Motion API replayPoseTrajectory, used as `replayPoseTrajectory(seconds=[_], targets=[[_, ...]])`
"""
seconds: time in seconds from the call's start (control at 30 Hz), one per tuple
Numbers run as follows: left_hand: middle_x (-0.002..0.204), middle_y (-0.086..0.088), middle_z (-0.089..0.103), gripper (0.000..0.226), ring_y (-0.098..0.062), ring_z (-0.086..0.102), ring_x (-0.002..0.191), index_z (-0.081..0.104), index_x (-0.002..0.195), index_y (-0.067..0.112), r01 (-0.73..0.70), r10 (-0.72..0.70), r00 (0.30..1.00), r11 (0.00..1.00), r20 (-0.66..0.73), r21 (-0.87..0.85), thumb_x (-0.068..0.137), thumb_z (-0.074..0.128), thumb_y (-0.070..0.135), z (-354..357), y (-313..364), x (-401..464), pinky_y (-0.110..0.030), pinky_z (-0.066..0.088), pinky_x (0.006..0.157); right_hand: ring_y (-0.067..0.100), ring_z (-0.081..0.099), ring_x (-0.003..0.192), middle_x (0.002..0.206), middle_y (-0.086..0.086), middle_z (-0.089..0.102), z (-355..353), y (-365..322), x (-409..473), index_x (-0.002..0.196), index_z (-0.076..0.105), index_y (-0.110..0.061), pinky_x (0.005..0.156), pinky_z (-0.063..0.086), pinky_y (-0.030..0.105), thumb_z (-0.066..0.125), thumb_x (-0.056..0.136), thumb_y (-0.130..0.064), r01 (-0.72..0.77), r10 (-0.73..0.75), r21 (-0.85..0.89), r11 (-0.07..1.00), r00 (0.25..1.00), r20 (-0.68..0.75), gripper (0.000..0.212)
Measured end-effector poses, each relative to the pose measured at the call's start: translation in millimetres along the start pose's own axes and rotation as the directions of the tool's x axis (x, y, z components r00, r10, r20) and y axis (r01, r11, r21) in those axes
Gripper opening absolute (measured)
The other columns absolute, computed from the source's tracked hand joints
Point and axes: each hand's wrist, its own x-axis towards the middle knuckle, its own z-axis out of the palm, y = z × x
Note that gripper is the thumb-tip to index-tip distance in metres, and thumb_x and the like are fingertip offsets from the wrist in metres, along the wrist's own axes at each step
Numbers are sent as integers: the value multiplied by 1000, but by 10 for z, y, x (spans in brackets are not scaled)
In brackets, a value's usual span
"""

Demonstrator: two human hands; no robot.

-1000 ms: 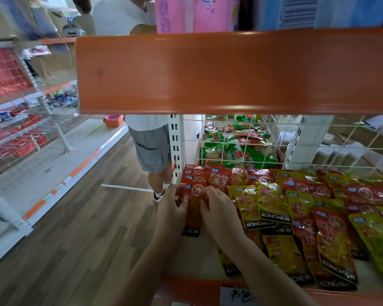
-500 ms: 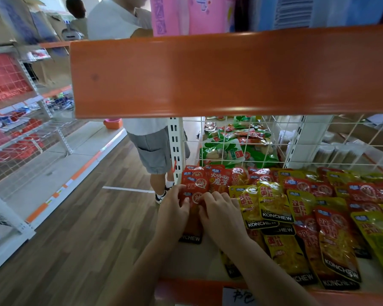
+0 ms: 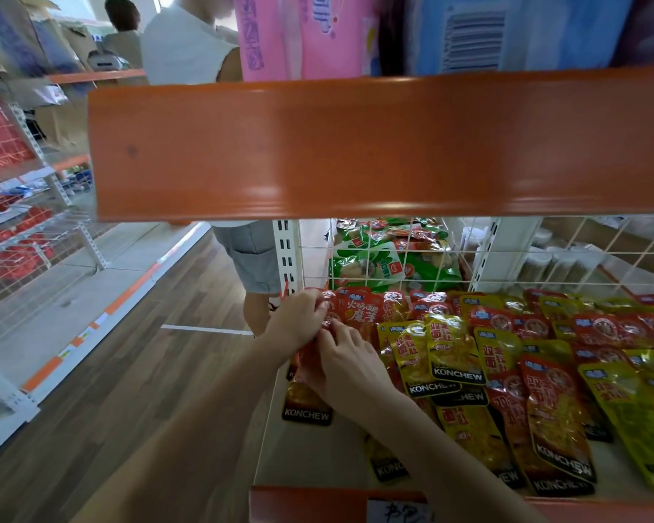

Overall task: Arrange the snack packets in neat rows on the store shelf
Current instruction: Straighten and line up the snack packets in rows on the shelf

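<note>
Both hands have shifted up toward frame centre since the earlier frame, lifting the packet's top end. Left hand point(image 3: 299, 322) curls round the top of the red foil snack packet point(image 3: 307, 403) at the left end of the white store shelf point(image 3: 306, 458); right hand point(image 3: 350, 368) pinches it lower down, black bottom band exposed below. Loose yellow and red foil packets point(image 3: 540, 402) overlap messily to the right. Likely step: squaring this packet into the left column. Best: keep it flat, line its edge with the red packets behind point(image 3: 359, 309), avoid dragging neighbours.
</note>
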Motion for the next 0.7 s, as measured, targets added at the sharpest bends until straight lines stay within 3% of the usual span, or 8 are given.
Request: replayPoseTrajectory(seconds=[0.13,0.3,0.43,0.57,0.7], targets=[[112,-9,63,23,-20,59,104,62,112,6,-70,71,996,997,45,-19,94,50,15,33,-80,14,-27,44,92,28,17,142,155,12,18,45,13,-21,145,23,-15,113,21,42,39,92,-58,17,-17,-6,1000,1000,18,70],[108,-9,65,22,-21,58,102,65,109,6,-117,118,992,993,52,-17,92,51,12,42,-128,4,-27,44,91,28,18,141,154,11,19,49,23,-41,144,24,-15,113,22,42,40,92,-56,48,-47,-17,999,999,22,69],[112,-11,63,24,-22,55,107,63,112,5,-102,104,993,994,57,-29,92,52,11,55,-176,4,-25,37,94,28,22,140,153,9,23,44,13,-69,141,29,-15,113,23,43,45,90,-55,69,-69,-7,998,998,-3,67],[119,-13,59,31,-26,51,114,56,122,6,-41,43,998,999,54,-34,93,51,17,82,-192,16,-36,37,103,28,20,140,153,9,22,76,14,-85,141,29,-16,113,21,42,45,89,-57,64,-64,-12,998,998,-17,69],[119,-12,60,27,-24,52,113,59,118,5,-36,39,998,997,41,-67,93,51,14,85,-165,28,-33,38,101,27,22,140,154,10,23,99,23,-117,143,28,-17,114,20,41,42,90,-59,61,-61,-14,998,997,-47,70]])
